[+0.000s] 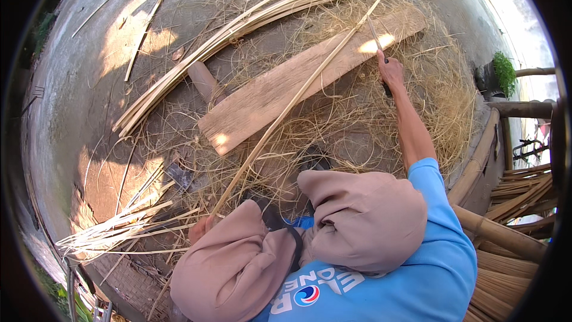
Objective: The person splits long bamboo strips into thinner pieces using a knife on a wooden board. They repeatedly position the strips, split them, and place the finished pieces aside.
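A long pale bamboo strip (304,89) slants over a wooden board (262,102), from near my left knee to the far right. Its near end runs into my left hand (201,227), which is closed on it and partly hidden by my knee. My right hand (391,70), arm stretched out, grips a knife (375,34) by its handle. The blade points away from me, over the far right part of the board, close beside the strip.
Curly shavings (441,95) cover the ground around the board. Beyond it lies a long bundle of bamboo strips (262,16). More strips (119,232) are piled at the left. Bamboo poles (497,232) and a green plant (504,73) stand at the right.
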`<move>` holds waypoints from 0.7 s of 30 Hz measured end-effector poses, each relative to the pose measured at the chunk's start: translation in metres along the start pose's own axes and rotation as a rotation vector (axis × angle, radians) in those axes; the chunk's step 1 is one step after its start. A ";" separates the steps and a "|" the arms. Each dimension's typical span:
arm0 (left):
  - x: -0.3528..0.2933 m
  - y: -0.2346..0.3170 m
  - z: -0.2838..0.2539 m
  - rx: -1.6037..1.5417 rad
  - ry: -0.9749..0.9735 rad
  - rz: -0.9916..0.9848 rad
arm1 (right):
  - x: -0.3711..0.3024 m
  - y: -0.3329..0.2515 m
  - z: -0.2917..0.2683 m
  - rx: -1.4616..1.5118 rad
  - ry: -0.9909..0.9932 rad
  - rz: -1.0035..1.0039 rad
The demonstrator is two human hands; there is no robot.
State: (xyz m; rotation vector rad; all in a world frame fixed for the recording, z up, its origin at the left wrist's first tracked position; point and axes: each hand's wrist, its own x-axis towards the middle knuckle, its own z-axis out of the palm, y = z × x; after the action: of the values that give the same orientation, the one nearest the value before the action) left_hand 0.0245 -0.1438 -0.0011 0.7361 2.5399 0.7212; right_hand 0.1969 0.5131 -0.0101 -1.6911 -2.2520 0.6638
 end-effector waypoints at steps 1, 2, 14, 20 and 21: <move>-0.005 -0.005 0.000 -0.003 -0.001 -0.003 | 0.003 -0.006 -0.003 0.021 0.012 -0.007; -0.008 -0.010 0.001 -0.020 0.007 0.004 | 0.007 -0.012 -0.010 0.040 0.029 -0.011; 0.063 0.065 0.044 -0.108 0.034 0.188 | -0.261 -0.074 0.063 0.196 -0.521 -0.255; 0.074 0.062 0.049 -0.094 0.031 0.237 | -0.301 -0.081 0.055 0.102 -0.546 -0.513; 0.072 0.069 0.042 -0.067 0.009 0.193 | -0.260 -0.073 0.057 0.082 -0.482 -0.391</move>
State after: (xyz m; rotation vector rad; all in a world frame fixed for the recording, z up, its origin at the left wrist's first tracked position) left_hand 0.0146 -0.0366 -0.0106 0.9666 2.4618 0.8691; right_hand 0.1869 0.2372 -0.0039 -1.0808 -2.7187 1.1339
